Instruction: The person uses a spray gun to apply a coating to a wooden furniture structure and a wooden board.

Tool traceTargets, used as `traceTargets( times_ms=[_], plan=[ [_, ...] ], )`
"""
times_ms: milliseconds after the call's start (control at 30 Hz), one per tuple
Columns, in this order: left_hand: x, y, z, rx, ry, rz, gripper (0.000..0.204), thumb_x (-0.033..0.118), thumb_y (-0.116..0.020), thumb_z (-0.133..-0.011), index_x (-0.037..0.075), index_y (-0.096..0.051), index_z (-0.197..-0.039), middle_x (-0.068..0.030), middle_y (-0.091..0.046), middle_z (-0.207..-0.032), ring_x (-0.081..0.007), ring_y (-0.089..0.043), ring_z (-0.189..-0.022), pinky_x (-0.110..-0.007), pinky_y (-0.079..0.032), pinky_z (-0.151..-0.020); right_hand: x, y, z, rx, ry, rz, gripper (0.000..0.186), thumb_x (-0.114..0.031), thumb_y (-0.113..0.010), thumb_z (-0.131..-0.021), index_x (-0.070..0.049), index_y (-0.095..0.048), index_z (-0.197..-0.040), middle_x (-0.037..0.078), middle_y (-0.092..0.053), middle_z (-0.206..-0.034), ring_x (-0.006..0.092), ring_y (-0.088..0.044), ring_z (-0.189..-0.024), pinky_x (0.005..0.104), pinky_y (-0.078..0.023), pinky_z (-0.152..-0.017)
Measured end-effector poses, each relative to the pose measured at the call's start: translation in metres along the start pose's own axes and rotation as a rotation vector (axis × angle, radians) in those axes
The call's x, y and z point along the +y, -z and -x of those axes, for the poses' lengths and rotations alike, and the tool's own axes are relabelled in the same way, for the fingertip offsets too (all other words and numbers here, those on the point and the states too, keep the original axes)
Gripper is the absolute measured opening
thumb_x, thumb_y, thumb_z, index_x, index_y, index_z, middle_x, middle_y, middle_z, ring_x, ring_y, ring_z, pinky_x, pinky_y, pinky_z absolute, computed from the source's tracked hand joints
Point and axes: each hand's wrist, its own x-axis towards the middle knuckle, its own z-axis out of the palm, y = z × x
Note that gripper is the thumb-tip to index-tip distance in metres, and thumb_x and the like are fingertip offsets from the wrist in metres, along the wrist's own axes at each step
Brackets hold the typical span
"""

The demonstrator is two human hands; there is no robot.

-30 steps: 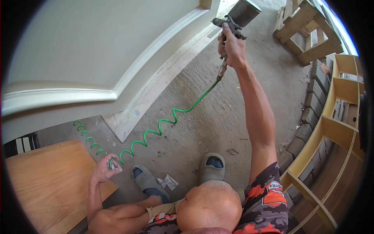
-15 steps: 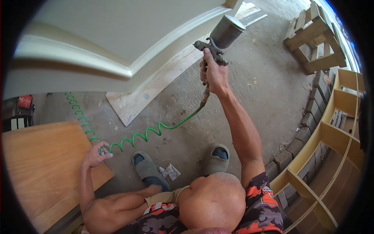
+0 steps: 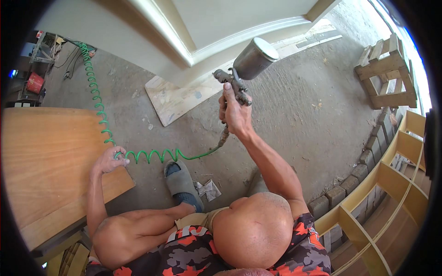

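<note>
My right hand [image 3: 237, 114] grips a spray gun [image 3: 238, 89] by its handle. A grey metal cup [image 3: 253, 60] with a pale lid sits tilted on top of the gun. The gun's front end points left, toward a cream panel with raised moulding [image 3: 205, 51]; a gap separates them. A green coiled air hose [image 3: 159, 155] runs from the gun's base across to my left hand [image 3: 110, 159]. My left hand's fingers curl around the hose's coils beside the edge of a wooden board [image 3: 55, 152]. Beyond that hand the hose continues to the far left.
A paint-marked pale board [image 3: 170, 103] lies on the floor under the panel. A wooden crate [image 3: 389, 76] stands far right. Grey blocks [image 3: 350, 184] and a curved wooden frame [image 3: 382, 172] line the right side. Crumpled paper [image 3: 210, 191] lies near my left slipper [image 3: 182, 181].
The view has shifted. My right hand has brought the spray gun left and nearer to me. My left hand still holds the hose. My right slipper is now mostly hidden by my leg.
</note>
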Motion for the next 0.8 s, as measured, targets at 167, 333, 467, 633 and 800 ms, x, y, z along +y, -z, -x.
traceTargets(
  times_ms=[167,333,467,633,800],
  plan=[
    [-0.020,0.013,-0.001,0.006,0.030,-0.056,0.039,0.030,-0.092,-0.089,0.006,-0.070,-0.111,-0.0033,-0.077,-0.087,-0.0139,-0.071,-0.081,-0.032,-0.053,-0.076,0.031,-0.032,0.028,-0.026,-0.014,0.021,0.046,-0.041,-0.066,-0.115,-0.006,-0.058,-0.086,0.002,-0.056,-0.065,0.0124,-0.051,-0.046,0.0318,-0.040,-0.041],
    [-0.036,0.022,-0.004,0.013,0.043,-0.088,0.039,0.030,-0.092,-0.089,0.006,-0.070,-0.110,-0.0034,-0.077,-0.085,-0.0139,-0.070,-0.080,-0.033,-0.053,-0.075,0.055,-0.060,0.045,-0.062,-0.025,0.052,0.046,-0.041,-0.064,-0.115,-0.005,-0.058,-0.087,0.001,-0.056,-0.064,0.0112,-0.052,-0.048,0.0316,-0.041,-0.043],
    [-0.045,0.028,-0.005,0.026,0.060,-0.086,0.037,0.030,-0.091,-0.089,0.006,-0.071,-0.108,-0.0032,-0.077,-0.085,-0.0138,-0.070,-0.080,-0.033,-0.052,-0.074,0.070,-0.080,0.057,-0.120,-0.021,0.050,0.040,-0.040,-0.063,-0.116,-0.002,-0.067,-0.105,0.001,-0.058,-0.066,0.0100,-0.055,-0.051,0.0303,-0.044,-0.046],
    [-0.046,0.030,-0.005,0.016,0.049,-0.073,0.034,0.028,-0.091,-0.089,0.006,-0.071,-0.107,-0.0034,-0.076,-0.084,-0.0137,-0.070,-0.079,-0.033,-0.052,-0.073,0.071,-0.081,0.066,-0.135,0.005,0.142,0.033,-0.033,-0.067,-0.114,-0.001,-0.069,-0.105,0.000,-0.062,-0.073,0.0081,-0.056,-0.065,0.0314,-0.048,-0.058],
    [-0.033,0.025,-0.006,0.003,0.047,-0.066,0.035,0.028,-0.091,-0.089,0.005,-0.072,-0.107,-0.0033,-0.076,-0.084,-0.0135,-0.070,-0.079,-0.033,-0.052,-0.073,0.050,-0.066,0.056,-0.074,0.030,0.142,0.033,-0.030,-0.067,-0.114,0.000,-0.067,-0.100,-0.001,-0.060,-0.074,0.0083,-0.053,-0.064,0.0319,-0.044,-0.055]
  ],
)
